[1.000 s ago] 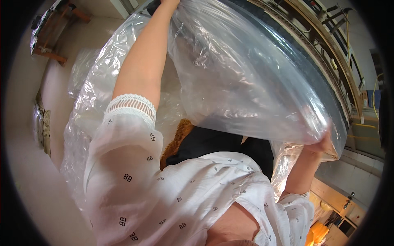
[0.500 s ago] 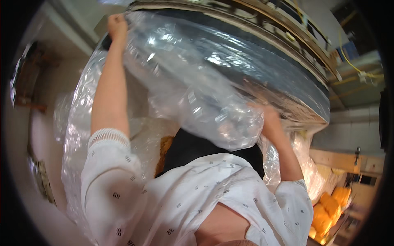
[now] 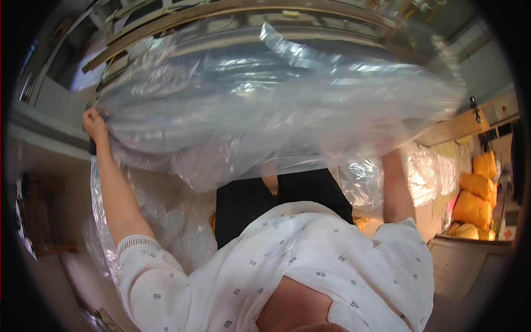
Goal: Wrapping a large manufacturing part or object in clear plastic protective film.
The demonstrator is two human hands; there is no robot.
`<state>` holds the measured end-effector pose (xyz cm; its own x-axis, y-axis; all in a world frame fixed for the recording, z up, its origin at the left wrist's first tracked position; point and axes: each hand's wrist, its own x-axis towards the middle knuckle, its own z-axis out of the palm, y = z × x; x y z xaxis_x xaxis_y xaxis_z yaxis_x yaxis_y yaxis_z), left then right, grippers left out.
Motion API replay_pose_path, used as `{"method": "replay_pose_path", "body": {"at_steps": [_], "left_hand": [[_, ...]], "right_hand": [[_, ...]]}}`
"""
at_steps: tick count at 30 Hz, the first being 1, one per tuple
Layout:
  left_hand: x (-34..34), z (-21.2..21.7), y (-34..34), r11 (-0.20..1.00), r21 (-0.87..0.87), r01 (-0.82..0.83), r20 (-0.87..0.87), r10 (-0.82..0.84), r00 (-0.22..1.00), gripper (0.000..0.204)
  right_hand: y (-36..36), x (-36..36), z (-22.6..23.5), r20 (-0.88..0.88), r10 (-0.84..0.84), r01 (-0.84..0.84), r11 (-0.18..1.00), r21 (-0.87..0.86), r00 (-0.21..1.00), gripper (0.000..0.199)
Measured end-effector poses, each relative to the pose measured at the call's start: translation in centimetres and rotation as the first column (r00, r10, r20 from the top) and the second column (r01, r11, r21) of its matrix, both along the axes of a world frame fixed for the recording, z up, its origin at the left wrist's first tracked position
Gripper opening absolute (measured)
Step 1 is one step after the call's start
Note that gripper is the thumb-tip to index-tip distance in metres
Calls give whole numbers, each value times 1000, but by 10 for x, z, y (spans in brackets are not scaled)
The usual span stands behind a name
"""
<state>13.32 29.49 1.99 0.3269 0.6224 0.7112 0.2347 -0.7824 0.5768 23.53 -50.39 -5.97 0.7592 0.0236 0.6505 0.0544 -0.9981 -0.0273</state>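
A wide sheet of clear plastic film (image 3: pixel 271 124) spreads across in front of me, bunched and creased along its near side. At the far left, the closed fingers of my left hand (image 3: pixel 95 126) pinch an edge of this film. My right hand (image 3: pixel 385 135) is raised at the right, behind or inside the film; blur and the film hide its fingers. Beneath the film lies a long dark grey-blue slab (image 3: pixel 221 69), seen only through the plastic. A loose strip of film sticks up near its middle.
Wooden rails (image 3: pixel 166 21) run along the far side. More crumpled clear film (image 3: pixel 428 169) lies at the right, and another heap (image 3: pixel 185 221) hangs low at the left. Orange bundles (image 3: pixel 473 196) are stacked at the far right, below a wooden ledge (image 3: pixel 442 131).
My view has turned toward the right. The film now spreads wider over the slab, with my right hand raised and farther out. My left hand keeps its grip.
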Motion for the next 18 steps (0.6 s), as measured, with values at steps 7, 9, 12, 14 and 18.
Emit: {"method": "replay_pose_path", "body": {"at_steps": [7,9,12,14,18], "left_hand": [[1,10,-29,999,49,-19,-181,27,983,23],[11,21,-57,995,81,59,-250,-37,968,23],[5,8,-37,986,153,68,-290,-21,957,21],[-2,-6,-5,984,170,-45,-231,85,969,25],[-16,5,-16,957,118,-265,-216,285,934,31]], "right_hand": [[-178,25,170,133,161,-205,631,748,978,31],[-234,44,257,409,-221,167,972,163,885,27],[-223,50,330,427,-184,253,961,-111,885,24],[-167,57,335,603,106,150,921,-359,791,27],[-62,59,217,331,648,-715,685,141,685,34]]}}
